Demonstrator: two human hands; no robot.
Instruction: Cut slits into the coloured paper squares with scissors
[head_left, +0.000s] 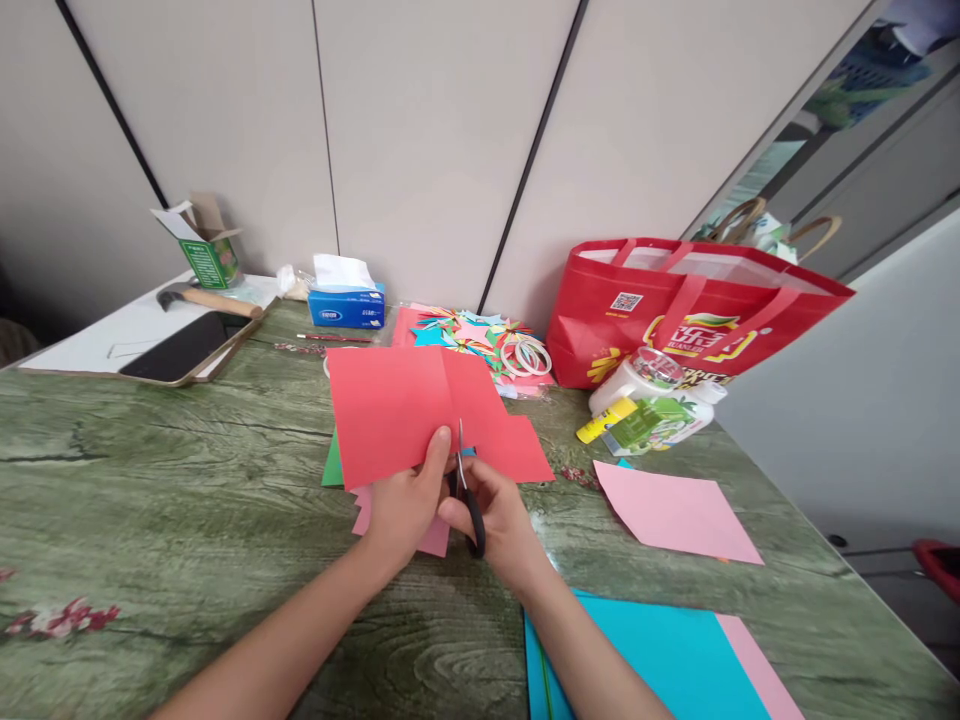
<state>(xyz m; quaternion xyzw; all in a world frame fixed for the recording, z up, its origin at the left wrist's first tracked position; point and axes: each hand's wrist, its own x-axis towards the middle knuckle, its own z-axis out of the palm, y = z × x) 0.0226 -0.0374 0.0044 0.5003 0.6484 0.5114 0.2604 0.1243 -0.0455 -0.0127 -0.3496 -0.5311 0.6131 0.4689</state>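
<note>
My left hand [405, 505] pinches the near edge of a red paper sheet [397, 410], thumb on top, holding it up over the green marbled table [165, 480]. My right hand [495, 515] grips black-handled scissors [469, 500], whose blades point up into the red sheet's near edge beside a centre fold. Under the red sheet lie a green sheet [332, 465] and a pink sheet [435, 535], mostly hidden.
A pink sheet [675, 510] lies at the right, a blue sheet [660, 660] at the near edge. Behind are cut paper shapes [472, 335], tape rolls [529, 355], a glue stick [604, 420], a plastic jar [652, 395], a red bag [690, 305], a tissue box [346, 305], a hammer [206, 298] and a phone [176, 350].
</note>
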